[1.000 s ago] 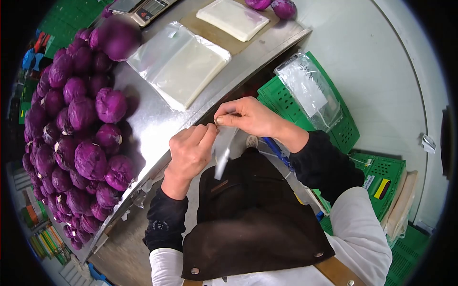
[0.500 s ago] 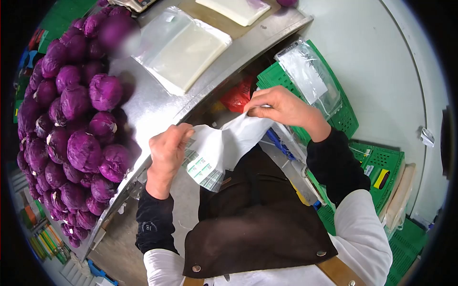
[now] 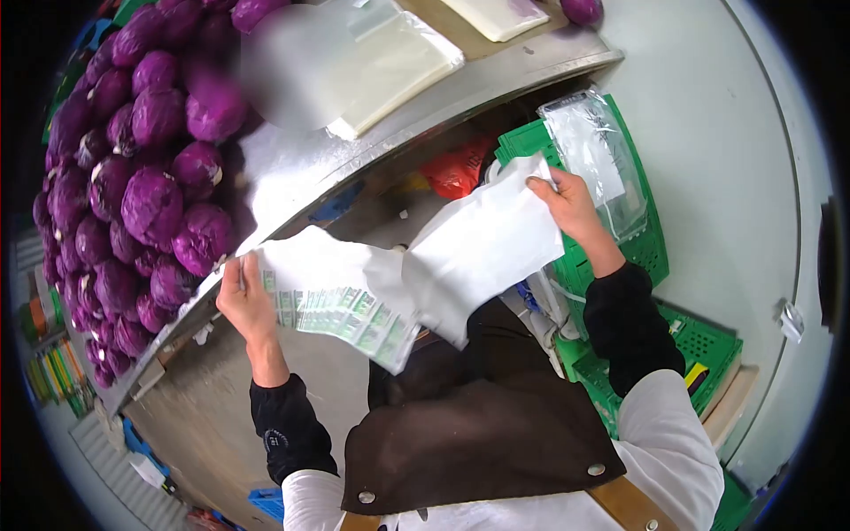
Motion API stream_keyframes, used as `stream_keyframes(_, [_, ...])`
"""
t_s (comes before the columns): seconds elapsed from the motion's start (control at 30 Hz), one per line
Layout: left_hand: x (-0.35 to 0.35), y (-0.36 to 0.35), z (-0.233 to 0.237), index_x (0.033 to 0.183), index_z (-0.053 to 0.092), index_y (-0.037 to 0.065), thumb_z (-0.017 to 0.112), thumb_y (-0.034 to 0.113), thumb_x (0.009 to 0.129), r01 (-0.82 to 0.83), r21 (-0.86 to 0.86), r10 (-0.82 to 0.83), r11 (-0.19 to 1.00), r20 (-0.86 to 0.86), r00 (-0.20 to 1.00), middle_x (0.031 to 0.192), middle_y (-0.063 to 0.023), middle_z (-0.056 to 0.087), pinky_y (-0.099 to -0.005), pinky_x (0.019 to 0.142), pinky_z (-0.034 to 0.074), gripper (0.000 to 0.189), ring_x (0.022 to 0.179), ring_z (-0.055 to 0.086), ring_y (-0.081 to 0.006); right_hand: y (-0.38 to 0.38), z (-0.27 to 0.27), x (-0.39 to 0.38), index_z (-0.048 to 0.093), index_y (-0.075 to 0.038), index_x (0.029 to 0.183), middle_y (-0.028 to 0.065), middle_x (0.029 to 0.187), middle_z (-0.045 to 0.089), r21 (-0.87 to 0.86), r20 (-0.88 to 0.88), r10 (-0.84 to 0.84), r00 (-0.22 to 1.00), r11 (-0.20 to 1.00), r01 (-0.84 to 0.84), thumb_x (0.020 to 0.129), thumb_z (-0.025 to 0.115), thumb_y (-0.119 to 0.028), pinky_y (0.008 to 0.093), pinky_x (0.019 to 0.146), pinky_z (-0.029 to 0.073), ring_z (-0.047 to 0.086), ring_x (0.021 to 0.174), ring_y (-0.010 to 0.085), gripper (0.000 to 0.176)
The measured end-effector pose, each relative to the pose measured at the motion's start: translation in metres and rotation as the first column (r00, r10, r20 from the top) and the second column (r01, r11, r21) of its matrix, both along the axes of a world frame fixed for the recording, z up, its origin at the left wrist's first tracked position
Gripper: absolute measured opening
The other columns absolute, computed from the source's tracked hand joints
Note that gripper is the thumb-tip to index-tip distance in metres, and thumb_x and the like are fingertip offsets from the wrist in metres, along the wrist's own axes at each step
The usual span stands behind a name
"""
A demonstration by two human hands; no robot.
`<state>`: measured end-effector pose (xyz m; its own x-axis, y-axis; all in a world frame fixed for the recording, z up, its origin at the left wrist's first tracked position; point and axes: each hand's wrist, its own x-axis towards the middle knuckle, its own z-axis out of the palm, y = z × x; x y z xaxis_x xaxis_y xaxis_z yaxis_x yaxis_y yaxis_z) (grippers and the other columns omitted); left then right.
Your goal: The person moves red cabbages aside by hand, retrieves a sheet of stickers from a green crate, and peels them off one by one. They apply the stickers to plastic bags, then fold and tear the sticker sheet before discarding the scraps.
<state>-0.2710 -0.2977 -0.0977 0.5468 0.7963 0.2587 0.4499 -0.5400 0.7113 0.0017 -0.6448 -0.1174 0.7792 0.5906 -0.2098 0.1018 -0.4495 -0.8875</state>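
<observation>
My left hand (image 3: 248, 299) pinches the left end of a white sheet (image 3: 487, 234) that carries rows of green-and-white labels (image 3: 354, 317). The other end is gripped between thumb and fingers of my right hand (image 3: 567, 202), beside a green crate. Between the hands the sheet is spread wide and sags in the middle, above the dark apron (image 3: 478, 442). Purple cabbages (image 3: 152, 208) are piled to the left, close to my left hand, on a metal table (image 3: 292, 181).
A stack of clear plastic bags (image 3: 390, 66) lies on the table, partly blurred. Below its edge is a red bag (image 3: 456, 168). Green crates (image 3: 651, 221) stand at the right, one with a clear plastic packet (image 3: 602, 168) on it. A pale wall (image 3: 708, 115) rises behind.
My hands have moved apart, left hand to the left and right hand to the right. The bunched sheet is now opened out, showing more labels. The view has shifted slightly.
</observation>
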Motion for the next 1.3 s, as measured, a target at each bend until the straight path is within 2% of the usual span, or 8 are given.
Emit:
stream_keyframes(0.27, [-0.099, -0.053, -0.031, 0.084, 0.060, -0.005, 0.058, 0.014, 0.088, -0.299, -0.293, 0.297, 0.908, -0.050, 0.953, 0.071, 0.0038, 0.054, -0.0197, 0.060, 0.039, 0.019, 0.069, 0.043, -0.0038, -0.051, -0.059, 0.029, 0.060, 0.003, 0.101, 0.0018, 0.081, 0.063, 0.027, -0.231, -0.029, 0.973, 0.999, 0.036, 0.088, 0.058, -0.025, 0.0226, 0.062, 0.045, 0.055, 0.070, 0.0065, 0.032])
stream_keyframes(0.43, [-0.168, -0.080, -0.058, 0.081, 0.059, -0.004, 0.058, 0.015, 0.089, -0.494, -0.222, 0.471, 0.840, -0.151, 0.869, 0.069, 0.0031, 0.054, -0.0199, 0.058, 0.038, 0.021, 0.067, 0.043, -0.0038, -0.040, -0.112, 0.042, 0.059, 0.004, 0.103, 0.0037, 0.086, 0.063, -0.032, -0.280, 0.099, 0.955, 0.993, -0.112, 0.088, 0.059, -0.026, 0.0244, 0.067, 0.046, 0.056, 0.075, 0.0075, 0.033])
stream_keyframes(0.63, [-0.259, -0.110, -0.075, 0.079, 0.059, -0.004, 0.056, 0.016, 0.089, -0.747, -0.276, 0.727, 0.605, -0.190, 0.660, 0.066, 0.0024, 0.053, -0.0228, 0.053, 0.038, 0.023, 0.063, 0.043, -0.0052, 0.044, -0.147, 0.025, 0.057, 0.005, 0.105, 0.0082, 0.092, 0.064, -0.042, -0.467, 0.000, 0.884, 0.999, -0.022, 0.087, 0.059, -0.024, 0.0270, 0.071, 0.046, 0.059, 0.077, 0.0126, 0.034])
stream_keyframes(0.87, [-0.378, -0.142, -0.109, 0.078, 0.059, -0.006, 0.057, 0.019, 0.087, -0.942, -0.047, 0.909, 0.332, -0.250, 0.333, 0.065, -0.0016, 0.056, -0.0250, 0.054, 0.039, 0.027, 0.060, 0.044, -0.0067, 0.157, -0.197, 0.011, 0.058, 0.007, 0.103, 0.0089, 0.087, 0.062, -0.241, -0.448, 0.113, 0.887, 0.940, -0.241, 0.085, 0.062, -0.023, 0.0306, 0.067, 0.046, 0.057, 0.073, 0.0148, 0.035])
stream_keyframes(1.0, [-0.420, -0.159, -0.101, 0.080, 0.060, -0.004, 0.057, 0.021, 0.088, -0.962, -0.236, 0.960, 0.139, -0.205, 0.189, 0.066, -0.0009, 0.057, -0.0241, 0.052, 0.039, 0.027, 0.060, 0.045, -0.0053, 0.203, -0.202, 0.001, 0.056, 0.007, 0.103, 0.0115, 0.088, 0.063, -0.342, -0.508, 0.083, 0.857, 0.894, -0.289, 0.084, 0.063, -0.025, 0.0311, 0.064, 0.050, 0.061, 0.073, 0.0173, 0.038])
stream_keyframes(1.13, [-0.419, -0.154, -0.091, 0.079, 0.060, -0.003, 0.057, 0.020, 0.088, -0.968, -0.181, 0.948, 0.175, -0.235, 0.215, 0.064, 0.0021, 0.053, -0.0206, 0.054, 0.036, 0.025, 0.061, 0.042, -0.0039, 0.272, -0.188, -0.097, 0.059, 0.003, 0.100, 0.0073, 0.088, 0.063, -0.206, -0.637, 0.451, 0.625, 0.682, -0.702, 0.087, 0.059, -0.027, 0.0296, 0.070, 0.049, 0.060, 0.077, 0.0143, 0.032])
stream_keyframes(1.23, [-0.397, -0.132, -0.068, 0.080, 0.060, -0.002, 0.057, 0.017, 0.088, -0.959, -0.205, 0.935, 0.196, -0.256, 0.245, 0.066, 0.0032, 0.052, -0.0194, 0.055, 0.035, 0.021, 0.062, 0.041, -0.0032, 0.344, -0.156, -0.182, 0.061, -0.001, 0.096, 0.0072, 0.098, 0.061, -0.160, -0.330, 0.926, 0.184, 0.137, -0.978, 0.085, 0.059, -0.022, 0.0305, 0.078, 0.046, 0.059, 0.085, 0.0205, 0.024])
stream_keyframes(1.3, [-0.384, -0.118, -0.055, 0.081, 0.060, -0.001, 0.058, 0.013, 0.088, -0.918, -0.233, 0.925, 0.320, -0.134, 0.357, 0.069, 0.0037, 0.052, -0.0182, 0.056, 0.035, 0.016, 0.064, 0.041, -0.0028, 0.375, -0.143, -0.231, 0.062, -0.003, 0.093, 0.0090, 0.113, 0.054, -0.045, -0.061, 0.985, -0.164, -0.167, -0.985, 0.082, 0.060, -0.022, 0.0331, 0.083, 0.044, 0.055, 0.097, 0.0255, 0.022])
